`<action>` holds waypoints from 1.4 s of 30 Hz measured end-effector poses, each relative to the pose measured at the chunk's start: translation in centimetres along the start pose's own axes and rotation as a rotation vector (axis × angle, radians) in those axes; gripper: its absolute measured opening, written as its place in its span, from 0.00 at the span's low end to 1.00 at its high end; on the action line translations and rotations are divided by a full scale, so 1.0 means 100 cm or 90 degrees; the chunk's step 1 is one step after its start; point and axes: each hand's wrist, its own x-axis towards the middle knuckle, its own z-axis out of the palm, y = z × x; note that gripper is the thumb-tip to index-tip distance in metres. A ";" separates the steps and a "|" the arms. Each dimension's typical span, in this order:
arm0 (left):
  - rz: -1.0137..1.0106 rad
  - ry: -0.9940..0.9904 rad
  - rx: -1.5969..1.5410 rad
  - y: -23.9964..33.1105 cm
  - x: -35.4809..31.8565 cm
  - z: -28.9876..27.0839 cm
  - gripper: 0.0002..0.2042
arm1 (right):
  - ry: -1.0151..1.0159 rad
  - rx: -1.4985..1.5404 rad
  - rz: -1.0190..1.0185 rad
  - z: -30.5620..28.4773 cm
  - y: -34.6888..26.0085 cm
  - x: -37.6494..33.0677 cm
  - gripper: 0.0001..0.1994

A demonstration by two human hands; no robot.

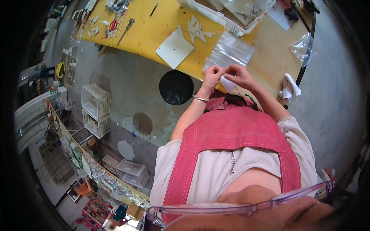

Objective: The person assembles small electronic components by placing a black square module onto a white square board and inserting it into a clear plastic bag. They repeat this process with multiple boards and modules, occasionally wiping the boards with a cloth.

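Note:
Both my hands meet at the near edge of the yellow table. My left hand (211,79), with a bangle at its wrist, is closed in a pinch. Against it, my right hand (239,77) has its fingers pinched too. From between them hangs a small pale, translucent plastic bag (228,84); its upper part is hidden by the fingers. Just beyond lie clear plastic bags (234,49), flat on the table. Left of these sit a square white plate (175,50) and a heap of pointed white pieces (197,30).
A white basket (227,25) holding parts stands at the back. Calipers (126,31), a black pen (154,9) and red-handled cutters (113,25) lie at the left. A black round stool (176,87) stands beside me. A white cloth (289,88) rests at the right edge.

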 end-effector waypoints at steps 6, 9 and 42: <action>-0.011 -0.031 0.020 0.010 -0.005 -0.001 0.10 | -0.007 0.027 0.040 0.000 -0.002 0.004 0.09; -0.010 -0.064 0.007 0.017 -0.005 -0.001 0.10 | -0.057 0.214 0.126 -0.004 -0.005 0.005 0.09; 0.278 0.049 0.649 0.139 0.019 0.048 0.17 | 0.238 -0.337 -0.182 -0.073 -0.064 -0.042 0.08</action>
